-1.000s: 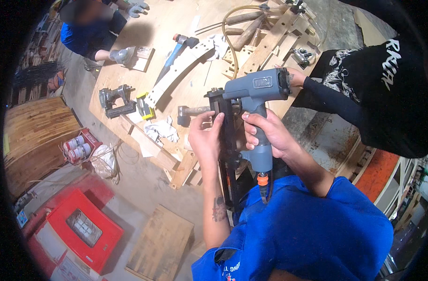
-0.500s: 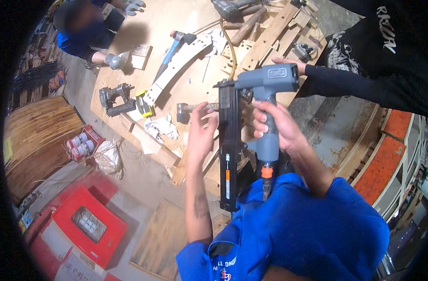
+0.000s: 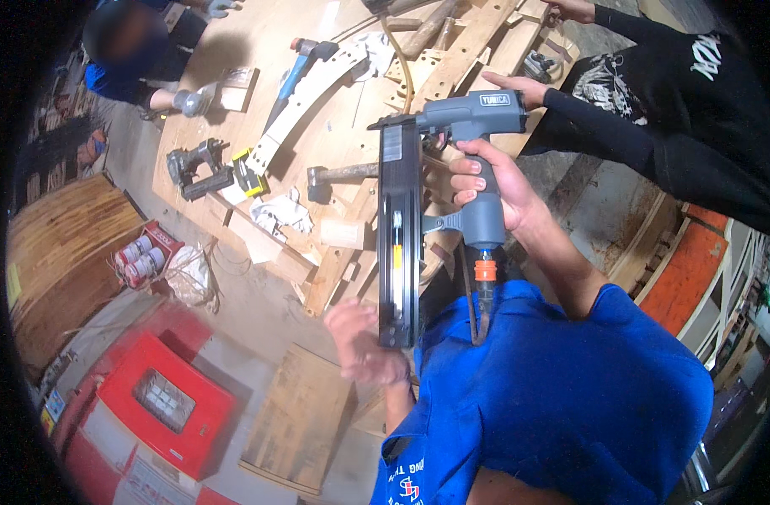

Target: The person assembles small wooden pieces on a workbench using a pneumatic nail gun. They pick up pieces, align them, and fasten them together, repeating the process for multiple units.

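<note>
My right hand (image 3: 504, 183) is wrapped round the grip of a grey nail gun (image 3: 477, 118), which is held up above the near side of the wooden table. Its long black magazine (image 3: 400, 219) points down toward me, and an air hose fitting with an orange ring (image 3: 484, 269) hangs below the grip. Beside the lower end of the magazine is my left hand (image 3: 364, 341), smeared by motion; whether it touches the magazine is unclear. Beyond the magazine lies a hammer (image 3: 344, 172), partly hidden by it. A pale curved wooden piece (image 3: 313, 97) with holes rests further away.
A co-worker's gloved hand (image 3: 195, 101) touches a wooden block (image 3: 237, 88) at the far left. Another person's hand (image 3: 524, 88) reaches close behind the nail gun. A second nail gun (image 3: 199, 168) and a white rag (image 3: 282, 210) lie on the table; a red cabinet (image 3: 166, 404) stands lower left.
My left hand has dropped from beside the upper magazine to its lower end. The nail gun has shifted slightly up and left in view, still in my right hand.
</note>
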### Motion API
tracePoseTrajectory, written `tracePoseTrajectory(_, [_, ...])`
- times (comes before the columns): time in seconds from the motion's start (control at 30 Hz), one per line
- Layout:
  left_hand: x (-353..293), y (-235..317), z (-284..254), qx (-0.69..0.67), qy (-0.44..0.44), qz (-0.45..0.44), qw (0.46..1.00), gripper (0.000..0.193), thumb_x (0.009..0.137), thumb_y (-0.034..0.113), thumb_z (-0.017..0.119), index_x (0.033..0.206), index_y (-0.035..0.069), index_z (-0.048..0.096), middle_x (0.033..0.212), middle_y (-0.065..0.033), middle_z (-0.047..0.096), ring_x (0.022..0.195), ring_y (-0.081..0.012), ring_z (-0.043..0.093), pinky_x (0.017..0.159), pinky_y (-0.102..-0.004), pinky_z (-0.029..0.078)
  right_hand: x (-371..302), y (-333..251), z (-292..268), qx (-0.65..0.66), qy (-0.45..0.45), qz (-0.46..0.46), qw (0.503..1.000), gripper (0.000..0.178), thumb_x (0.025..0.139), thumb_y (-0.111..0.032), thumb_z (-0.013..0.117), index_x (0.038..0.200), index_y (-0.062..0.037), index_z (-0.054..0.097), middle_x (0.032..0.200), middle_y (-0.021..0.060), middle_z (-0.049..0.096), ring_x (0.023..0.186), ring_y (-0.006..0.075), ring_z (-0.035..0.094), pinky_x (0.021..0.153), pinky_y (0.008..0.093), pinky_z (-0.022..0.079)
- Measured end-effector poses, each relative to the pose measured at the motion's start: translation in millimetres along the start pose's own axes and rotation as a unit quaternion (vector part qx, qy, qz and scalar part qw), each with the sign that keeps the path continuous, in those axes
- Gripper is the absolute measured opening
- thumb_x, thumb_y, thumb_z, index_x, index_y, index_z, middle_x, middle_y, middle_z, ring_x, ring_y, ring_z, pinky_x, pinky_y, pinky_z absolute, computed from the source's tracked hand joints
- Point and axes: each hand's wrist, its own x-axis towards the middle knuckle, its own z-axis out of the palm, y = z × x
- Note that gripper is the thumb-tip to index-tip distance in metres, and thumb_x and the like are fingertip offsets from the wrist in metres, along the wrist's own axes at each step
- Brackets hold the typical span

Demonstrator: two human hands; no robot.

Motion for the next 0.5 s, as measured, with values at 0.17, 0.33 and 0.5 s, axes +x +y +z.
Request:
tracePoseTrajectory(0.17, [11, 7, 9, 0.137, 0.028, 0.107, 0.984, 0.067, 0.111, 0.046, 0.018, 0.090, 0.006, 0.067, 0.092, -0.0112, 0.067, 0.095, -0.0321, 0.060, 0.095, -0.0468, 0.044, -3, 33, 15, -0.053, -0.069, 0.044, 0.995, 0.018, 0.107, -0.025, 0.052, 0.094, -0.0119, 0.053, 0.067, -0.0047, 0.046, 0.054, 0.0076, 0.047, 0.056, 0.0274, 0.047])
tracePoseTrajectory(0.33, [2, 10, -10, 0.125, 0.082, 0.103, 0.983, 0.063, 0.111, 0.041, 0.018, 0.090, 0.007, 0.066, 0.089, -0.0101, 0.067, 0.097, -0.0288, 0.056, 0.097, -0.0448, 0.042, -12, 61, 31, -0.109, -0.090, 0.025, 0.990, 0.019, 0.106, -0.023, 0.053, 0.091, -0.0126, 0.051, 0.068, -0.0046, 0.046, 0.054, 0.0077, 0.047, 0.054, 0.0283, 0.047])
tracePoseTrajectory(0.5, [0, 16, -25, 0.143, 0.124, 0.122, 0.974, 0.059, 0.109, 0.038, 0.022, 0.088, 0.007, 0.067, 0.093, -0.0104, 0.066, 0.101, -0.0282, 0.053, 0.101, -0.0444, 0.036, -26, 99, 40, -0.165, -0.102, 0.035, 0.980, 0.020, 0.107, -0.022, 0.050, 0.089, -0.0135, 0.050, 0.067, -0.0058, 0.043, 0.054, 0.0069, 0.046, 0.054, 0.0276, 0.048])
